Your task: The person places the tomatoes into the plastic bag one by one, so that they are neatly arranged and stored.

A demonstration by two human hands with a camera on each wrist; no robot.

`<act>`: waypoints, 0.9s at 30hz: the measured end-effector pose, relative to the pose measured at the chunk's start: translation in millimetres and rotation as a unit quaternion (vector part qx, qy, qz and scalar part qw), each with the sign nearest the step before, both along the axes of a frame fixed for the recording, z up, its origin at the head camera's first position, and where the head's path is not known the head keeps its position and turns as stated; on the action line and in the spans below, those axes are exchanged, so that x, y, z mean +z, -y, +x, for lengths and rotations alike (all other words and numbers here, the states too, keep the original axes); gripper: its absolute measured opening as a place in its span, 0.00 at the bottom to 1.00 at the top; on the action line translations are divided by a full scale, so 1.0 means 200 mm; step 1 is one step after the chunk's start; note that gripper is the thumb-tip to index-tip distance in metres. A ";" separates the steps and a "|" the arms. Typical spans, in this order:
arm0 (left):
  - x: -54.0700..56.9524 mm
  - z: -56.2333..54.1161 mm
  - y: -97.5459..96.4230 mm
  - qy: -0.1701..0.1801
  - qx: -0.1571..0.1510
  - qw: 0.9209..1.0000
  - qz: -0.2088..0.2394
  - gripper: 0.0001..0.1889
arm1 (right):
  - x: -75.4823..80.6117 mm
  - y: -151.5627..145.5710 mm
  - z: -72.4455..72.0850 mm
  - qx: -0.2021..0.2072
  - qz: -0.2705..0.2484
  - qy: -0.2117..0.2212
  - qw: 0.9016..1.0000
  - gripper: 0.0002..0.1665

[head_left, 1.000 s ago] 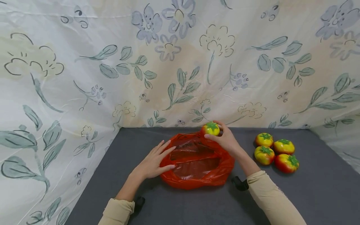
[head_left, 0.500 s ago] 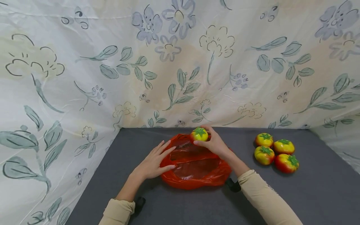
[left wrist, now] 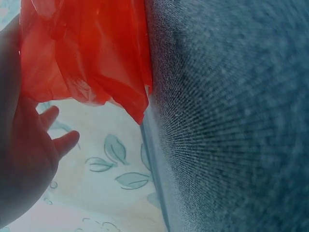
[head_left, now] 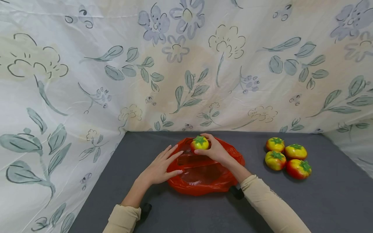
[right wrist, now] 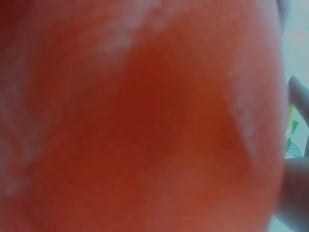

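Note:
A red plastic bag [head_left: 198,189] lies with its mouth spread wide on the dark table. My right hand [head_left: 215,150] grips a red-and-yellow tomato [head_left: 200,143] with a green leafy top, over the far part of the bag's mouth. At the bag's left rim my left hand [head_left: 158,167] rests with fingers straight and spread. In the left wrist view the bag [left wrist: 91,53] hangs beside that hand's fingers [left wrist: 65,144]. Blurred red bag [right wrist: 145,116] fills most of the right wrist view, hiding nearly all of the tomato.
Several more tomatoes [head_left: 275,160] sit in a cluster on the table [head_left: 329,200], right of the bag. Behind the table's far edge hangs a floral cloth [head_left: 186,81], which also runs along the left side.
My right hand has carried the tomato leftward and slightly lower, from the bag's far right rim to over its mouth. The left hand has stayed in place.

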State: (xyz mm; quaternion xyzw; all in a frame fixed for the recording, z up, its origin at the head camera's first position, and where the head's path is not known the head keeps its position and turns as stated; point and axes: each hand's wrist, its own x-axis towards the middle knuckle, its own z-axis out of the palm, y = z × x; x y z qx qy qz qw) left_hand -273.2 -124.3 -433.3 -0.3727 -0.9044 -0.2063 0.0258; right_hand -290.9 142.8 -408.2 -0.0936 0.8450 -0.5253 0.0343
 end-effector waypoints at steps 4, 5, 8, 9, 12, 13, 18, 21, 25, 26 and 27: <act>0.00 0.00 0.00 0.001 0.001 1.000 -0.003 0.38 | 0.00 0.03 0.00 -0.003 0.010 0.005 1.000 0.47; 0.00 0.00 0.00 0.000 0.000 1.000 -0.003 0.38 | 0.00 0.03 0.00 -0.003 0.012 0.007 1.000 0.46; 0.00 0.00 0.00 -0.002 -0.001 1.000 -0.001 0.38 | -0.01 0.05 0.00 -0.002 0.016 0.011 1.000 0.46; -0.01 0.00 0.00 -0.003 -0.001 1.000 0.000 0.38 | -0.01 0.05 0.00 -0.001 0.018 0.012 1.000 0.46; -0.01 0.00 0.00 -0.005 -0.001 1.000 0.001 0.38 | -0.02 0.07 -0.01 0.000 0.023 0.014 1.000 0.46; -0.01 0.00 0.00 -0.006 -0.002 1.000 0.002 0.38 | -0.02 0.07 -0.01 0.000 0.025 0.015 1.000 0.46; -0.02 -0.01 0.00 -0.009 -0.007 1.000 0.003 0.38 | -0.04 0.09 -0.01 0.002 0.029 0.021 0.999 0.46; -0.02 -0.01 0.00 -0.007 -0.007 1.000 0.001 0.38 | -0.05 0.11 -0.02 0.008 0.035 0.019 0.999 0.47; -0.02 -0.01 0.00 -0.002 -0.005 1.000 0.004 0.38 | -0.06 0.12 -0.03 0.011 0.042 0.019 0.999 0.47; -0.02 -0.01 0.00 -0.001 -0.006 1.000 0.005 0.38 | -0.06 0.12 -0.03 0.010 0.045 0.019 0.999 0.47; -0.02 -0.01 0.00 0.000 -0.008 1.000 0.007 0.38 | -0.07 0.13 -0.03 0.010 0.046 0.020 0.999 0.47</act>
